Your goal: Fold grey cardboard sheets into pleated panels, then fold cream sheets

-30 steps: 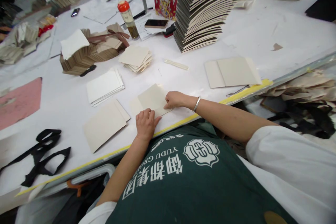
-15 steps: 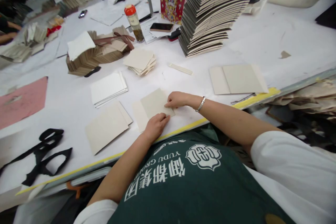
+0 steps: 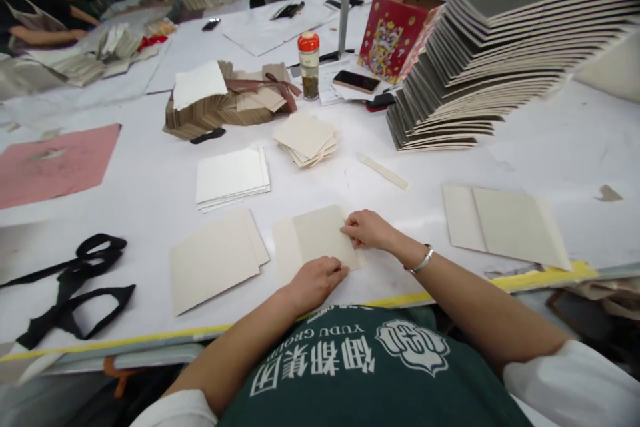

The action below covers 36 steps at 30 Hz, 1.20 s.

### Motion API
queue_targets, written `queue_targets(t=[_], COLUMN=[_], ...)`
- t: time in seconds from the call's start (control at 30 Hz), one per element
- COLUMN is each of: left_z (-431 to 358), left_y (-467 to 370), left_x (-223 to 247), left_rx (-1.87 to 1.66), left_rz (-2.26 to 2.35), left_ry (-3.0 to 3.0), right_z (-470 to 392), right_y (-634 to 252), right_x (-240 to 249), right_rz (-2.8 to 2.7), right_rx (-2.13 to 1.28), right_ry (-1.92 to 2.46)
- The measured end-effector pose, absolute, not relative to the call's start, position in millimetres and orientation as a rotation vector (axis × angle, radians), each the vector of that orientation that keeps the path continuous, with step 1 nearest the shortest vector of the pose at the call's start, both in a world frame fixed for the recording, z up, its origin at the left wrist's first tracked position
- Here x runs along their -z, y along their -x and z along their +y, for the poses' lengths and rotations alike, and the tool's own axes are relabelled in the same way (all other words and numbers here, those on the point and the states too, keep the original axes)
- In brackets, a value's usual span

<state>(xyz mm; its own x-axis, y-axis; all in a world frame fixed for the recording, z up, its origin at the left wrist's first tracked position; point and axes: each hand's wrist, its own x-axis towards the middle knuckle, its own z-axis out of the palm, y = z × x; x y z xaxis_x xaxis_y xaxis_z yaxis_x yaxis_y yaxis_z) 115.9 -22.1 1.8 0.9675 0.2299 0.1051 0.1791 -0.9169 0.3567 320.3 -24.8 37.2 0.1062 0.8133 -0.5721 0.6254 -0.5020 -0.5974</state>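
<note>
A small beige card (image 3: 320, 233) lies on a paler sheet (image 3: 287, 250) near the table's front edge. My left hand (image 3: 319, 281) rests at the card's lower edge, its fingers close together. At the right edge of the card is my right hand (image 3: 367, 229), with a bracelet on its wrist and its fingers pinched at the card's rim. Larger beige boards (image 3: 215, 260) lie to the left, with a pile of white sheets (image 3: 233, 177) behind them. On the right sits another board on a pale sheet (image 3: 515, 223).
Behind are a stack of small cards (image 3: 306, 137), a narrow strip (image 3: 384, 171), a jar with a red lid (image 3: 309, 67), a phone (image 3: 357, 81), a red box (image 3: 400, 27) and a tall leaning stack (image 3: 480, 73). Black bands (image 3: 75, 283) lie left. Another person's arm (image 3: 45, 37) shows far left.
The camera view has shifted, so the table items appear farther right or lower. Both hands stay at the card, the right one slightly higher along its edge.
</note>
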Motion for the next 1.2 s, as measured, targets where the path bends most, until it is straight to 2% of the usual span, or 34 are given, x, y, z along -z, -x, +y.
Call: queue_targets(t=[0.23,0.4,0.47,0.57,0.67,0.77,0.87,1.1,1.2], left_z=[-9.2,-8.1,-8.4,-8.1,-6.3,-4.5,-4.0,0.8,-0.8], left_y=[-109.7,-110.5,-111.4,-111.5,-111.2,-112.2,-113.6,-120.9,-120.7], left_x=[-4.0,-1.6,0.0,4.0,10.0,14.0,13.1,23.5,1.9], left_rx=[-0.212,-0.321,-0.362,-0.438,-0.513,-0.558,-0.571,-0.568,-0.462], left_rz=[0.18,0.341,0.388,0.37,0.355,0.335,0.314,0.329,0.325], left_ry=[-2.68,-2.721,-2.761,-2.765,-2.732,-2.703,-2.699,-2.686,-2.703], right_z=[-30.8,-28.7,-29.0,-33.9,-40.8,-43.6,-42.9,-40.5,-38.7], right_y=[-316.7,-314.2,-312.7,-306.8,-296.2,-286.4,-282.8,-292.0,-294.2], right_x=[-35.0,-37.8,-38.2,-38.3,-35.2,-26.4,-15.2,2.4,3.6], right_rz=[-1.469,-1.569,-1.709,-1.88,-1.988,-2.122,-2.189,-2.238,-2.285], right_rx=[-1.267,-1.209,-1.074,-0.628,-0.347,-0.346,-0.373,-0.338,-0.275], right_ry=[2.154,2.219,2.307,2.38,2.035,1.598,1.415,1.541,1.626])
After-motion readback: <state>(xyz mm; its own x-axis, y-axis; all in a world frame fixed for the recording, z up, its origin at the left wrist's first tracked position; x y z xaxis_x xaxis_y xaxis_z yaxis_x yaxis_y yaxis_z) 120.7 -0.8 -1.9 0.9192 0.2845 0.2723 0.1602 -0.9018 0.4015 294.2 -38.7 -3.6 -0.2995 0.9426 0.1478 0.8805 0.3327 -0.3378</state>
